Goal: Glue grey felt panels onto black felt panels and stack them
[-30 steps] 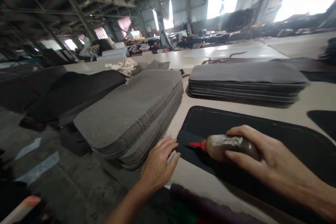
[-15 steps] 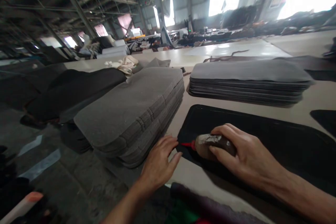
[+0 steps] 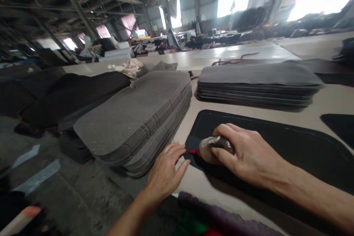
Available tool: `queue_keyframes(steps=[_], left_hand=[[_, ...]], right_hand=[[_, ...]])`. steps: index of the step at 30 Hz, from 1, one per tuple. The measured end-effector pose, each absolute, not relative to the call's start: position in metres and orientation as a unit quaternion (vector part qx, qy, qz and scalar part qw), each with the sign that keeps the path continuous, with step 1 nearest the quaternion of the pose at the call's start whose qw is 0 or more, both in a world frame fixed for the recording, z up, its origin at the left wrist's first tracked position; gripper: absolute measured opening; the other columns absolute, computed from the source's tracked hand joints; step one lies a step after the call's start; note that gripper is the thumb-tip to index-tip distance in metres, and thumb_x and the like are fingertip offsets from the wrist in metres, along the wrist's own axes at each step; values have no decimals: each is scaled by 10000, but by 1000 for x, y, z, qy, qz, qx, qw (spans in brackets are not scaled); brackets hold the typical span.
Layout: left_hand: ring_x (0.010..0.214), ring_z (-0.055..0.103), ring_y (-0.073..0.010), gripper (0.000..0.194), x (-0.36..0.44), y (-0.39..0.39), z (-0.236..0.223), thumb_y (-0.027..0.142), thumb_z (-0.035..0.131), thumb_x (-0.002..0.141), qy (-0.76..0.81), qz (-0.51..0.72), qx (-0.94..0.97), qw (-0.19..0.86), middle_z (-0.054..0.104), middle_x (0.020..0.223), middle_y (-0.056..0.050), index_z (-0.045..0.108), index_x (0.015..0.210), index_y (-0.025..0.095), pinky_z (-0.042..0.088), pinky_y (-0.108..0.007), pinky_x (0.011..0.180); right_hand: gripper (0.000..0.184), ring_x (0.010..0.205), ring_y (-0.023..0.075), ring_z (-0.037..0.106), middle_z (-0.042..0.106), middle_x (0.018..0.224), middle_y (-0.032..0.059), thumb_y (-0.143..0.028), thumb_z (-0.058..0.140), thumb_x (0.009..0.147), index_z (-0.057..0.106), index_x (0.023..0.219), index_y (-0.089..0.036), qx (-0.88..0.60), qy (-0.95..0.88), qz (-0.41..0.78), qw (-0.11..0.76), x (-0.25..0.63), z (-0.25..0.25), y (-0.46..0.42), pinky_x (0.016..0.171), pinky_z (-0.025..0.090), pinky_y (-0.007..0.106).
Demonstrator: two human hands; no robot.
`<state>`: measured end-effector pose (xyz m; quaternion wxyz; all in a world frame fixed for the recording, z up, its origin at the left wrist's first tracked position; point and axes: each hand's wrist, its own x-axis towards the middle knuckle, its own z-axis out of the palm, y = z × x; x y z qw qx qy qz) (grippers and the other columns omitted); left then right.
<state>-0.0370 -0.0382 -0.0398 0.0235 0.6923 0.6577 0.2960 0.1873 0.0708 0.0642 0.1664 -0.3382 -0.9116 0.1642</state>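
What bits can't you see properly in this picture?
All in the head view:
- Back end of the bottle: hidden by the right hand.
- Any writing on its pale patch: too blurred.
- Whether the red nozzle touches the black panel: too small.
- Dark piece: cut off by the right edge.

the left forearm (image 3: 135, 208) rises bare from the bottom edge, leaning right, to the left hand (image 3: 166, 169), which shows its back; its fingers (image 3: 174, 149) lie close together, lightly bent, with the left thumb (image 3: 181, 170) spread away from them. the right forearm (image 3: 306, 188) slants in bare from the lower right. the right hand (image 3: 240, 151) is curled in a grip, back upward, its index finger (image 3: 223, 129) arched above and the right thumb (image 3: 222, 157) stretched below. the hands are near each other, not touching.
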Motion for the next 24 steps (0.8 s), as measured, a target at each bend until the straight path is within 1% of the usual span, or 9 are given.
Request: queue_keyframes(steps=[4,8,15,20,24], left_hand=[[1258,565,-271,281,-37,-38,-40,269,628,928,656,291,697,17,674,1262,-90,652,1192,176,490,-499,1090],[1249,571,-272,271,-36,-38,-39,267,625,932,654,290,698,15,676,1253,-95,652,1184,172,490,-497,1089],[1259,559,-271,276,-37,-38,-40,258,624,932,652,290,700,13,665,1265,-96,641,1196,179,486,-496,1093],[1250,565,-274,258,-37,-38,-40,255,614,937,645,289,707,7,669,1258,-102,642,1180,176,493,-497,1084],[1242,568,-274,255,-37,-37,-40,255,607,939,644,285,709,-2,669,1247,-101,639,1180,178,499,-498,1075]], right_hand=[[82,751,212,574,579,835,21,-260,532,846,573,907,-222,-345,-916,144,145,185,75,74,697,378,333],[102,748,207,568,586,833,16,-253,520,831,572,915,-225,-351,-916,140,137,184,81,74,679,344,321],[93,753,207,565,591,832,25,-251,508,824,553,898,-218,-346,-919,145,125,182,83,74,674,318,315],[60,716,201,545,600,791,14,-258,528,802,545,851,-228,-370,-916,125,96,192,95,75,618,266,311],[70,725,202,551,608,809,14,-264,519,802,542,858,-230,-370,-915,126,104,195,96,75,627,270,311]])
